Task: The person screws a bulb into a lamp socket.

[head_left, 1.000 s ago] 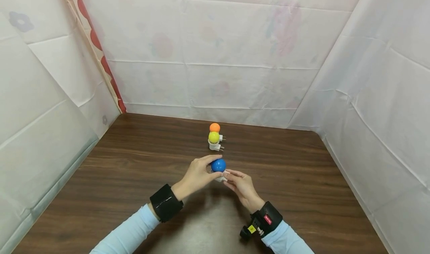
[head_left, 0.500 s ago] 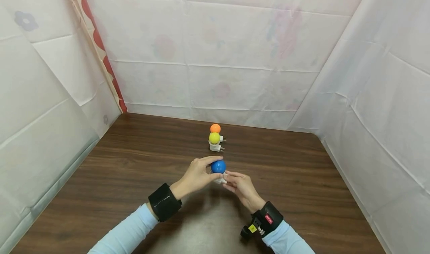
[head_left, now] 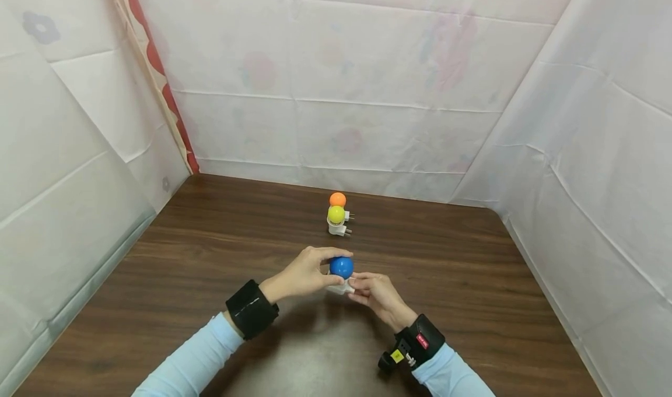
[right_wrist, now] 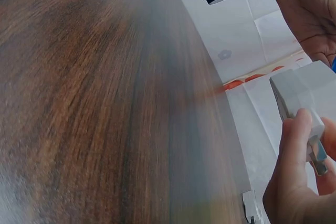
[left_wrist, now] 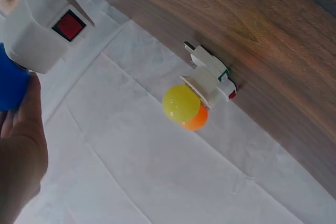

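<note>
A round blue bulb (head_left: 342,267) sits on top of a white plug-in lamp socket (head_left: 340,288), in front of me over the table. My left hand (head_left: 306,273) holds the bulb between thumb and fingers. With thumb and fingertips, my right hand (head_left: 385,299) grips the plug side of the socket. The left wrist view shows a red switch (left_wrist: 69,25) on the socket's side, with the bulb partly cut off. Metal prongs (right_wrist: 318,157) stick out between my right fingers in the right wrist view.
Farther back on the brown wooden table (head_left: 252,222) stand two more white sockets, one with a yellow bulb (head_left: 336,214), the other with an orange bulb (head_left: 338,199) behind it. Their prongs point right. White cloth (head_left: 325,123) hangs at the back and both sides.
Both hands have come slightly nearer to me with the blue bulb and its socket. The yellow and orange bulbs stay where they were.
</note>
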Demonstrator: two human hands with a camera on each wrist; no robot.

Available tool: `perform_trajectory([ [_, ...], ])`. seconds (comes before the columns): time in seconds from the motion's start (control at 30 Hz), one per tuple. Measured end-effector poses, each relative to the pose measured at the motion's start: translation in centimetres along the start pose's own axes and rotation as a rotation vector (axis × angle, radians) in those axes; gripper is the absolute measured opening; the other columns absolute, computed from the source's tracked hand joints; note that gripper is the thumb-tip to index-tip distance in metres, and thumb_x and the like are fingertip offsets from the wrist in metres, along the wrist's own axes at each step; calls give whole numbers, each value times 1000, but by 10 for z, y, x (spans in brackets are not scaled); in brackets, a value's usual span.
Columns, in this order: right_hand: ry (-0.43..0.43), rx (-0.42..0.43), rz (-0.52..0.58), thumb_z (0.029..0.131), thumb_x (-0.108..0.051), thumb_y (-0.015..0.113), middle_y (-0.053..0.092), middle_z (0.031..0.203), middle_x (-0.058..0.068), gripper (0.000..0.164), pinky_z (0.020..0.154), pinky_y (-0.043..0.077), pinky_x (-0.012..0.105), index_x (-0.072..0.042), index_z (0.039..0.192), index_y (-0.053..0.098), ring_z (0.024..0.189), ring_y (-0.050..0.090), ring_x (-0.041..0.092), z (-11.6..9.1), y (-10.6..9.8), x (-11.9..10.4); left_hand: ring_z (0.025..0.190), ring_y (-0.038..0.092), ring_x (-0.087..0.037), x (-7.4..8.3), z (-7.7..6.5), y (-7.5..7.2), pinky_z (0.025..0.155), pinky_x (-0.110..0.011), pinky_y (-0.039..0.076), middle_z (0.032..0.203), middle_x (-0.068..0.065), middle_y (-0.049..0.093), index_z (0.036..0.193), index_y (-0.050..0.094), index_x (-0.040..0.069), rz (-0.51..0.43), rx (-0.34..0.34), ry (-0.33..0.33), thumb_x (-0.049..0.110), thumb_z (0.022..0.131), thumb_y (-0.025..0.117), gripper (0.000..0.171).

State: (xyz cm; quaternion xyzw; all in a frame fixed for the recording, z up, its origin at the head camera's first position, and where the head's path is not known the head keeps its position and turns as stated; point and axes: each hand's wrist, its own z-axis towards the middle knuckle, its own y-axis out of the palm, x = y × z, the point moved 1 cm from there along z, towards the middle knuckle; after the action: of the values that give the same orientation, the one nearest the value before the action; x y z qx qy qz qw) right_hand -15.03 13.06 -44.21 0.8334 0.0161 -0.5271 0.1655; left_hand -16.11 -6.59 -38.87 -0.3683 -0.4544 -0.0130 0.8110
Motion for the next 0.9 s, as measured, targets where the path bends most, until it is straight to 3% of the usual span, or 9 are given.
perform_trajectory([
  [0.2,8,-21,-20,82,-13,68,68,81,1,25,75,55,29,1,103,66,73,64,10,0,0,0,107,59,-18,-1,0,-3,91,-33,48,119,-6,62,123,58,11,-15,-54,1,16,78,72,47],
  [0.47,10,-19,-24,84,-10,64,68,85,1,31,79,54,30,5,111,62,76,64,11,1,2,1,109,58,-17,-4,0,-2,90,-30,49,121,-10,61,124,57,11,-1,-70,8,15,77,74,50],
  [0.63,7,5,-4,84,-10,64,69,88,2,42,81,53,29,8,120,54,80,65,11,3,3,4,108,59,-20,-4,-3,4,87,-31,51,124,-10,59,126,55,7,78,29,-1,16,77,74,54],
  [0.8,-17,59,28,83,-11,66,68,87,2,42,80,53,29,8,119,54,80,65,11,4,3,7,102,62,-21,-1,-6,13,83,-33,52,121,-12,60,124,56,5,125,174,-75,17,74,77,55],
  [0.9,-16,71,44,83,-10,65,67,87,2,39,80,54,29,7,117,55,80,64,12,5,4,9,102,62,-21,0,-7,15,82,-32,53,119,-10,61,122,58,7,140,210,-105,19,73,78,55],
])
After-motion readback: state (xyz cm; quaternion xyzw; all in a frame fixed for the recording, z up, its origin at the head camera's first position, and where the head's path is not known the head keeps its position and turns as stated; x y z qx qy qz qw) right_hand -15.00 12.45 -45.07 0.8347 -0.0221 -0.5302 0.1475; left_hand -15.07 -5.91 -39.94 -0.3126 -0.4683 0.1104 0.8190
